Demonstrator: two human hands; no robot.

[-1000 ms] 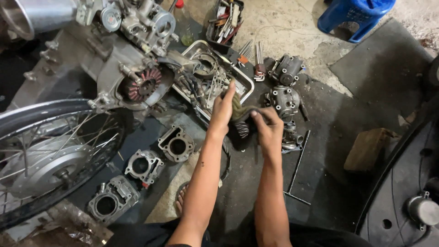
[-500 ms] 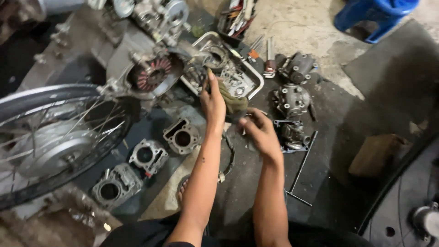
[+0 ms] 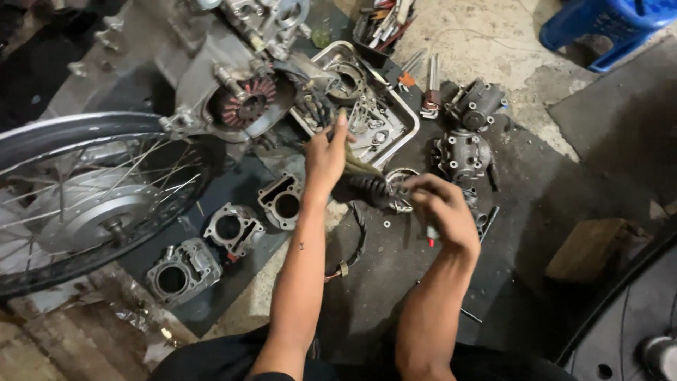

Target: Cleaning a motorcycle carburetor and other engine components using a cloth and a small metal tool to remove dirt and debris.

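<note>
Since half a second ago our left hand (image 3: 326,156) has stretched farther forward, its fingertips now reaching the near edge of the metal tray (image 3: 407,121) of small parts, while our right hand (image 3: 438,212) has drawn back a little toward us. The left hand lies mostly flat with the fingers extended and close together, and we cannot tell whether it grips anything beneath the palm. The right hand is curled shut around a small tool with a red tip (image 3: 429,238), which pokes out below the fingers. Between the two hands a dark ribbed part (image 3: 370,189) lies on the floor, just beside the right hand's knuckles, with a round metal ring (image 3: 399,178) touching its far end. Left of our left forearm three cylinder blocks (image 3: 233,229) sit in a loose diagonal row on the dark mat. Farther left a spoked wheel (image 3: 84,197) lies flat, and an engine case (image 3: 240,92) with a reddish coil stands above it. A blue plastic stool (image 3: 606,28) stands at the far right.
</note>
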